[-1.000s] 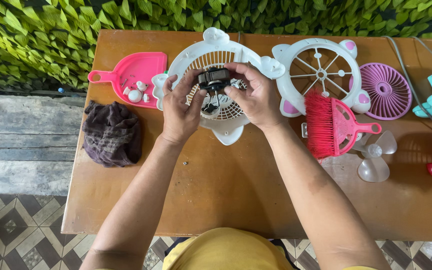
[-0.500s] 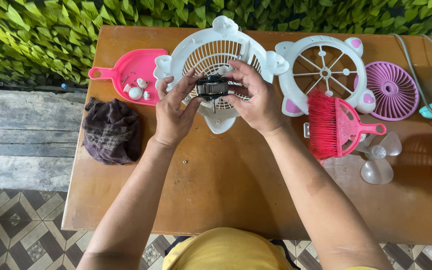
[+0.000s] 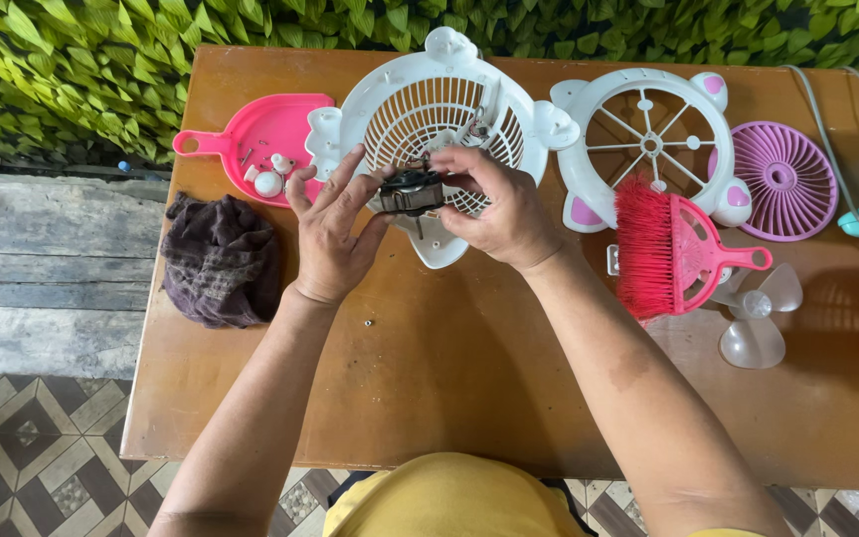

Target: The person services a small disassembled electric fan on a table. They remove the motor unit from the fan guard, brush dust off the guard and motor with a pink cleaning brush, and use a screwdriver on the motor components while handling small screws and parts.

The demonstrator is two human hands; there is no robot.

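Note:
A small dark fan motor [image 3: 408,191] is held between both hands above a white fan housing with a round grille [image 3: 439,124] that lies on the brown table [image 3: 429,378]. My left hand [image 3: 328,231] supports the motor from the left with fingers spread. My right hand [image 3: 494,204] pinches it from the right. Thin wires run from the motor toward the grille.
A pink dustpan-shaped tray [image 3: 256,139] with small white parts lies at the left, a dark cloth [image 3: 219,261] below it. At the right lie a white fan guard [image 3: 650,144], a purple grille [image 3: 785,179], a pink brush [image 3: 668,249] and a clear fan blade [image 3: 756,318]. A tiny screw [image 3: 368,321] rests on the table.
Both hands have drawn the motor slightly toward me, off the grille's centre. The view has shifted a little.

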